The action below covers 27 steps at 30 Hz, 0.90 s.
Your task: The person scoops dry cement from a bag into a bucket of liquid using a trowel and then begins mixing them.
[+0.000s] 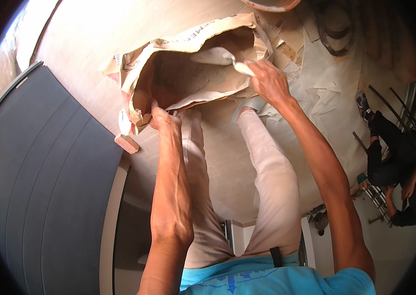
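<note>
Closest to the lens is the bright turquoise shirt (277,280) at the bottom edge, then pale dusty trousers (277,187) and two bare forearms reaching down to a big tan paper sack (193,64) lying on the pale tiled floor (80,44). Left hand (161,118) is closed tight on the near lip of the sack's mouth, fingers curled over the torn edge. Right hand (267,78) is pinched shut on the far flap, pulling it up and out, so the mouth gapes wide between the two grips.

Sack sits just ahead of the feet, beside a small reddish brick piece (127,143) and a dark grey ribbed panel (46,172) off to the left. Its long axis seems to run away from the person, toward the top of the view, with the open mouth facing up at the camera.

My take on doing this well: keep both grips close to the folded edge, since that paper looks ragged and could rip further, and pull evenly so the mouth stays open instead of collapsing. Another person in dark clothes (394,167) crouches well off to the right.
</note>
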### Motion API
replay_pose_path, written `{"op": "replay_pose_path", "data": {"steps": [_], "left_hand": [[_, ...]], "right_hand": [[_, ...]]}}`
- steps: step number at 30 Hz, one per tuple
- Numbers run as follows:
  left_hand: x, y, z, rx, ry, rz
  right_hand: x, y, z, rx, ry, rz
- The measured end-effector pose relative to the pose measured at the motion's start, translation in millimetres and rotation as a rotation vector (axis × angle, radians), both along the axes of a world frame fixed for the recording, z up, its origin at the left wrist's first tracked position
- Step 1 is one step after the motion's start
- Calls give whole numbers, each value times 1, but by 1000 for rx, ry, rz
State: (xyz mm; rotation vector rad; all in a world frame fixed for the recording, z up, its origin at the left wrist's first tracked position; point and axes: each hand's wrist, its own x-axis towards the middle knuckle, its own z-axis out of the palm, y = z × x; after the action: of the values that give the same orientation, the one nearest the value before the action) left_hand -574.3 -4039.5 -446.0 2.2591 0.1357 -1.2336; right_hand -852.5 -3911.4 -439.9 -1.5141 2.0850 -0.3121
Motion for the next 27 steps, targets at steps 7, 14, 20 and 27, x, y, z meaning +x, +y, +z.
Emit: {"op": "replay_pose_path", "data": {"steps": [7, 14, 20, 27], "left_hand": [[18, 25, 0, -83, -270, -319], [31, 32, 48, -527, -183, -1199], [-39, -8, 102, -127, -255, -1000], [-39, 18, 107, -352, -327, -1387]], "right_hand": [[27, -52, -54, -40, 182, 12], [26, -45, -73, 11, 238, -67], [24, -31, -75, 158, 253, -229], [48, -25, -93, 138, 38, -455]]}}
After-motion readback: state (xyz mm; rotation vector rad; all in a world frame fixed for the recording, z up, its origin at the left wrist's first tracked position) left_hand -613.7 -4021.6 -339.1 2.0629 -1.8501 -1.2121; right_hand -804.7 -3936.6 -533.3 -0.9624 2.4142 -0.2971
